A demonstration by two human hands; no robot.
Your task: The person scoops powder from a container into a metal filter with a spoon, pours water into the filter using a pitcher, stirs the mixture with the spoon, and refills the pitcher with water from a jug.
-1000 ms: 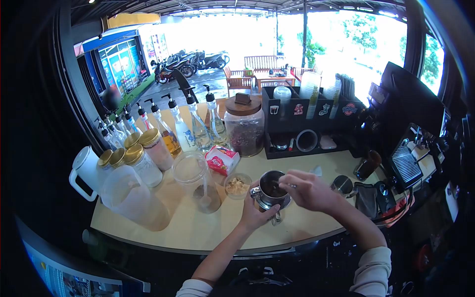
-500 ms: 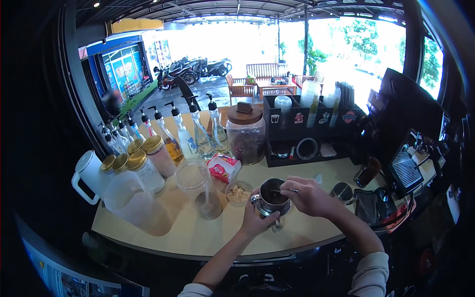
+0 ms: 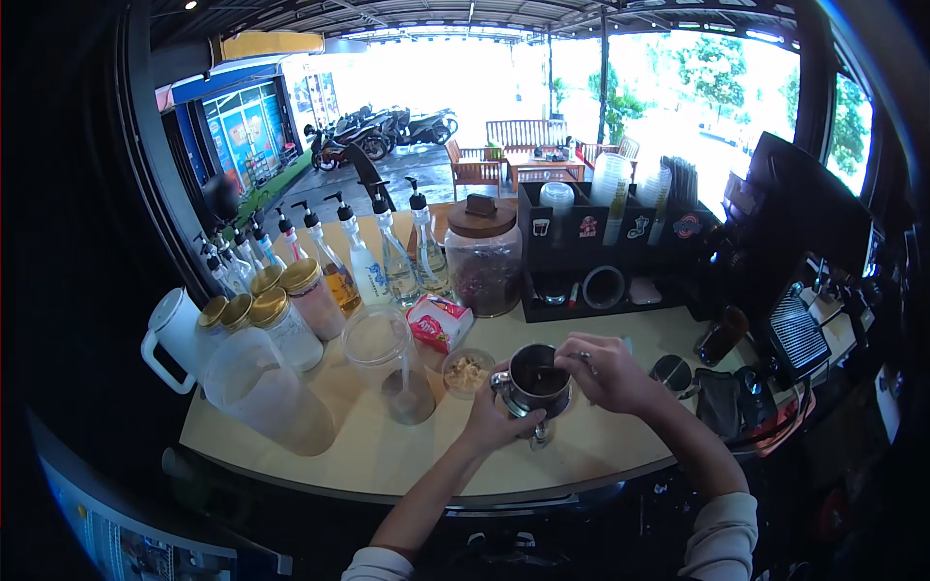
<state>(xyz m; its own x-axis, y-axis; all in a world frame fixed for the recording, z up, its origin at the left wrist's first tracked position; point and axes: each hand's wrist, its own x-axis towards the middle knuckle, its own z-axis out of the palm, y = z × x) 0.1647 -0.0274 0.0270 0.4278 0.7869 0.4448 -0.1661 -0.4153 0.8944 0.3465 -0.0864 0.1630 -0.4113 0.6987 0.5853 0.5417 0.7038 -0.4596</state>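
Note:
My left hand (image 3: 492, 418) is wrapped round a small metal cup (image 3: 531, 395) with a side handle, dark inside. A metal rim shows under the cup, and a clear glass piece below that; how they join is hidden by my fingers. Pinched in my right hand (image 3: 615, 376) is the handle of a spoon (image 3: 582, 357), its lower end inside the cup. Left of the cup sits a small clear bowl (image 3: 451, 389) of pale pieces. Behind it lies a red and white packet (image 3: 441, 323).
Clear plastic containers (image 3: 242, 382), gold-lidded jars (image 3: 291, 334) and a white pitcher (image 3: 172, 334) stand on the left. Pump bottles (image 3: 399, 261) and a wooden-lidded jar (image 3: 484, 271) line the back. A black cup organizer (image 3: 562, 230) and metal pitcher (image 3: 670, 372) are right.
My right hand has shifted slightly right and up at the cup's rim, the spoon still in it. The cup stays in my left hand. The whole view has moved a little.

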